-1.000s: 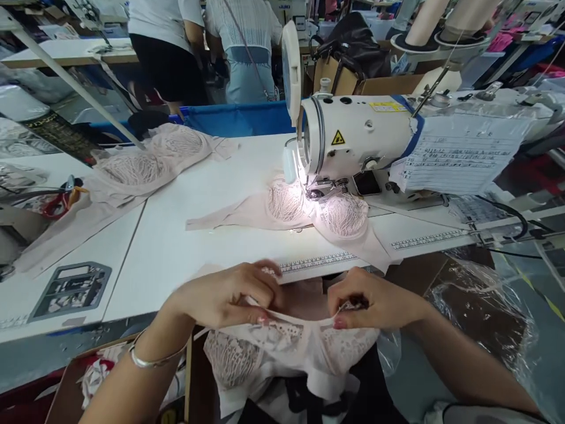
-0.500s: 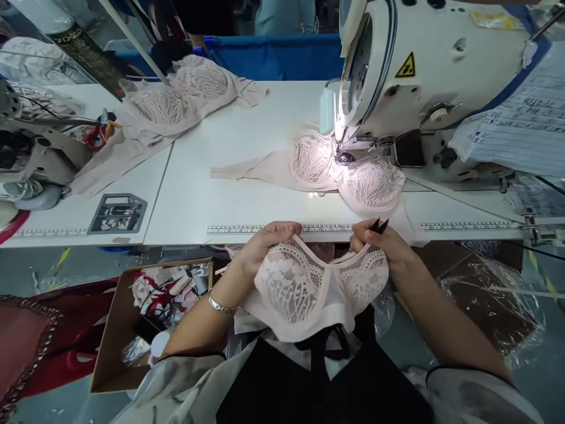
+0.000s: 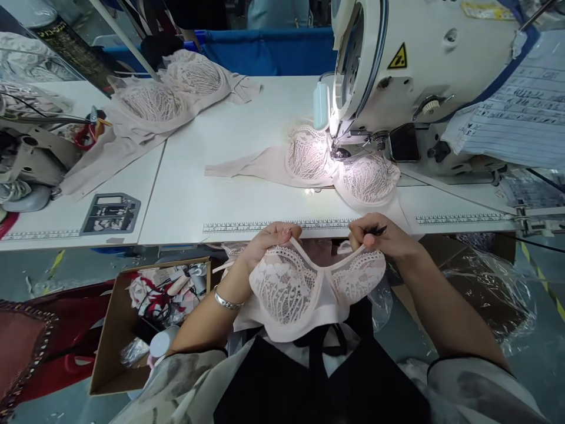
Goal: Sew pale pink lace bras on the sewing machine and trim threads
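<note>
A pale pink lace bra (image 3: 289,288) is stretched between my two hands, below the table's front edge, cups facing up. My left hand (image 3: 270,241) pinches the upper edge of the left cup. With closed fingers my right hand (image 3: 383,237) grips the top of the other cup; a small dark pointed tool (image 3: 376,230), possibly thread snips, also sticks out of that fist. Beyond the hands, another pink bra (image 3: 368,176) lies under the needle area of the sewing machine (image 3: 410,56), lit by its lamp.
A third bra (image 3: 152,101) lies at the back left by a slanted pole. Red-handled scissors (image 3: 85,136) are near another machine at left. A cardboard box (image 3: 106,353) of scraps stands below. A phone (image 3: 404,143) and handwritten sheet (image 3: 512,115) are at right.
The right hand has turned slightly, so the dark tool's two tips now show less spread. The bra stays held in both hands; the whole view has shifted slightly.
</note>
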The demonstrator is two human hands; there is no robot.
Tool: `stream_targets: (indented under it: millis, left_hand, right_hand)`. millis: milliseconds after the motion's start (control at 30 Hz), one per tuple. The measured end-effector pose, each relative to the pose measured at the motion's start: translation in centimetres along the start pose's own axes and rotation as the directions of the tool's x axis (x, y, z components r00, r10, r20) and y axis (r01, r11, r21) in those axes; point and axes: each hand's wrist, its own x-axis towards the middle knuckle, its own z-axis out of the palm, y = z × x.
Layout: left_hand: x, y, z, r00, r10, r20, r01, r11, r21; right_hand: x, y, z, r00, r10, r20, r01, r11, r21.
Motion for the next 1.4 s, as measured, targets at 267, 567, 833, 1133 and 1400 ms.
stream_targets:
  millis: [267, 567, 833, 1133, 1400]
  left_hand:
    - [2.3, 0.6, 0.7, 0.999, -0.038, 0.024, 0.036, 0.998, 0.059]
    - [-1.2, 2.8, 5.8, 0.782, 0.614, 0.106, -0.402, 0.367, 0.839]
    - [-1.1, -2.7, 7.4, 0.730, 0.636, 0.250, -0.336, 0.016, 0.942]
    - [-1.2, -2.9, 7.3, 0.771, 0.597, 0.222, -0.187, -0.121, 0.975]
    - [-1.2, -1.2, 6.8, 0.853, 0.511, -0.111, -0.183, 0.492, 0.851]
  right_hand:
    - [0.2, -2.5, 2.0, 0.950, 0.009, 0.313, 0.128, 0.901, -0.415]
    - [-7.2, -6.7, 1.4, 0.950, -0.305, -0.062, 0.292, 0.943, -0.159]
    - [-4.4, -3.1, 5.6, 0.924, -0.102, -0.368, -0.089, 0.880, -0.466]
    - [-3.8, -1.1, 7.0, 0.872, -0.220, -0.437, -0.055, 0.844, -0.533]
    - [-4.4, -0.3, 4.9, 0.861, -0.459, -0.221, 0.108, 0.588, -0.802]
